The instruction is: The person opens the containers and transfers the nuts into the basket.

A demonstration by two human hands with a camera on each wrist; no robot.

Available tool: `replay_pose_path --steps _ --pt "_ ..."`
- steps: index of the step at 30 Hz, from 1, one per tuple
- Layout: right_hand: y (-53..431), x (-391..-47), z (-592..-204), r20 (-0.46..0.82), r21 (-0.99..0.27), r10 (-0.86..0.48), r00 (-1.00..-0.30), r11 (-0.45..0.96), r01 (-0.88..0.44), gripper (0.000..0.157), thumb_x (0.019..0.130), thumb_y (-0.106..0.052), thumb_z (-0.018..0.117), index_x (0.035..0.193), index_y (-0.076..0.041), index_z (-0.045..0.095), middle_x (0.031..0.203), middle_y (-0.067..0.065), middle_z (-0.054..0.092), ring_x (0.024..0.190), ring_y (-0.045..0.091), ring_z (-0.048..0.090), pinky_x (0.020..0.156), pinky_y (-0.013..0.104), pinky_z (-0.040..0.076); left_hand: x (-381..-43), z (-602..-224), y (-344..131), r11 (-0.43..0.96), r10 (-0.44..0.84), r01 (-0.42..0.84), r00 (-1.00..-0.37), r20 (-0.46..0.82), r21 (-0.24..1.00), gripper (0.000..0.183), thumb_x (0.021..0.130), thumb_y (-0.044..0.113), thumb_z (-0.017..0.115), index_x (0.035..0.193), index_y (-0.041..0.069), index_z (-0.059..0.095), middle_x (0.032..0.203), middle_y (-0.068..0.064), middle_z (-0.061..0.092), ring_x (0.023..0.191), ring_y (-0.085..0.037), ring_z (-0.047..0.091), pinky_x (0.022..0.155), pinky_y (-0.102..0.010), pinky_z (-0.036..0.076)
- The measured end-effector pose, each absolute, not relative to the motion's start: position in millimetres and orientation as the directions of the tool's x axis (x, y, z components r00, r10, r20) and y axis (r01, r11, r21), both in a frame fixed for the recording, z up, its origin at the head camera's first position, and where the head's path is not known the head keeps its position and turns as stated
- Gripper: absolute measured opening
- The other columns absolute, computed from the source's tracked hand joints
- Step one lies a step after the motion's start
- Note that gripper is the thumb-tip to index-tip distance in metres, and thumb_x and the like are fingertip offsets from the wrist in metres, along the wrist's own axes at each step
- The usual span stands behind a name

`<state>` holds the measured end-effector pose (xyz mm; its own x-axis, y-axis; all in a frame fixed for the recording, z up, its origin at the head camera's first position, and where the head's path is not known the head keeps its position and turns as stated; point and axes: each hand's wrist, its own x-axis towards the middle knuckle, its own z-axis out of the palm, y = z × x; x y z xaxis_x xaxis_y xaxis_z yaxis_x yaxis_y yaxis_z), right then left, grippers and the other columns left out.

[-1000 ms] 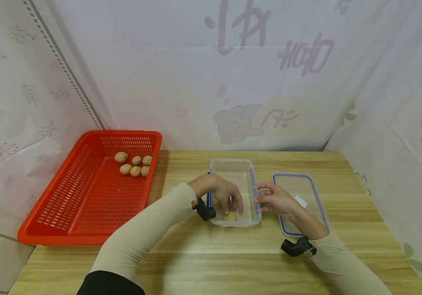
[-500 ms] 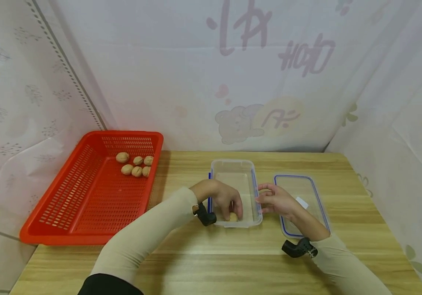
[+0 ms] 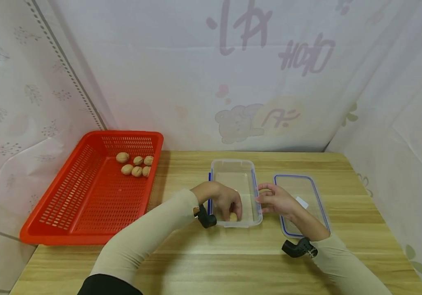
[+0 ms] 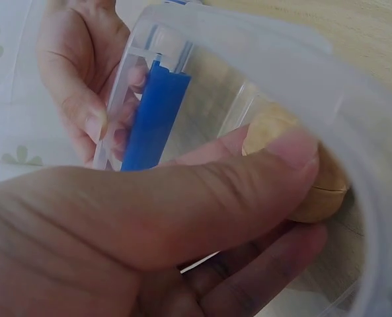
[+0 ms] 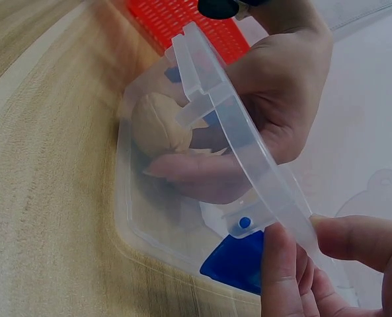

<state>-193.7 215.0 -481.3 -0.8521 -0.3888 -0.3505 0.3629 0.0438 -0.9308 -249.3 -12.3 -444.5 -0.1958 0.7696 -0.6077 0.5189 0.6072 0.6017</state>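
Observation:
My left hand (image 3: pixel 227 199) reaches down into the clear plastic box (image 3: pixel 233 164) near its front end. Between the thumb and fingers it holds a walnut (image 4: pixel 326 188), close to the box floor. Through the wall, the right wrist view shows this walnut (image 5: pixel 157 127) low in the box. At the box's right rim is my right hand (image 3: pixel 278 200). Its thumb and fingers pinch that rim beside a blue latch (image 5: pixel 238 261). Part of the walnut is hidden behind the left thumb in the left wrist view.
A red slotted basket (image 3: pixel 67 239) stands at the left, with several walnuts (image 3: pixel 137 171) at its far right. Under my right forearm lies the clear lid (image 3: pixel 293 184) with a blue seal, right of the box. A patterned curtain (image 3: pixel 181 82) closes off the back.
Within the box, my left hand has shifted slightly with the walnut, which now shows more upright between the fingers. The right hand keeps its place at the rim.

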Motion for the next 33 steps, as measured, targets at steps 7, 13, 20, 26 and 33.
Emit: replay_pose_path --steps 7,13,20,26,33 --pt "215 -193 -481 -0.352 -0.930 -0.393 -0.850 0.042 0.366 0.045 0.098 0.003 0.059 0.136 0.008 0.036 0.090 0.001 0.061 0.083 0.012 0.063 0.071 0.028 0.060 -249 -444 -14 0.610 0.778 0.498 -0.226 -0.587 0.616 0.029 0.085 -0.004 0.079 0.112 0.005 0.076 0.089 0.006 0.063 0.083 -0.004 0.053 0.077 -0.016 0.045" --pt "215 -193 -481 -0.353 -0.929 -0.398 -0.847 0.039 0.368 0.044 0.098 0.003 0.059 0.135 0.007 0.037 0.090 0.001 0.061 0.083 0.012 0.062 0.071 0.028 0.060 -253 -441 -17 0.612 0.787 0.486 -0.296 -0.542 0.623 0.028 0.087 0.001 0.079 0.112 0.010 0.075 0.098 0.007 0.065 0.095 -0.007 0.056 0.087 -0.020 0.047" --pt "215 -193 -481 -0.348 -0.931 -0.402 -0.847 0.045 0.361 0.045 0.098 0.002 0.059 0.136 0.007 0.036 0.090 0.001 0.061 0.084 0.012 0.061 0.072 0.028 0.060 -261 -436 -19 0.574 0.817 0.495 -0.301 -0.491 0.652 0.029 0.090 0.004 0.077 0.118 0.010 0.073 0.105 0.006 0.066 0.104 -0.010 0.058 0.093 -0.024 0.048" --pt "215 -193 -481 -0.354 -0.929 -0.403 -0.844 0.050 0.366 0.046 0.099 0.001 0.059 0.138 0.008 0.034 0.091 0.000 0.061 0.084 0.011 0.061 0.073 0.029 0.060 -266 -429 -23 0.528 0.849 0.508 -0.302 -0.433 0.681 0.030 0.091 0.005 0.076 0.121 0.007 0.071 0.115 0.003 0.067 0.109 -0.011 0.059 0.096 -0.024 0.048" --pt "215 -194 -480 -0.357 -0.927 -0.402 -0.843 0.044 0.371 0.047 0.099 0.002 0.059 0.139 0.008 0.034 0.091 0.000 0.061 0.083 0.011 0.062 0.072 0.028 0.060 -271 -413 -30 0.493 0.867 0.485 -0.348 -0.357 0.722 0.034 0.092 0.008 0.076 0.125 0.001 0.068 0.118 -0.001 0.068 0.111 -0.013 0.061 0.096 -0.023 0.048"
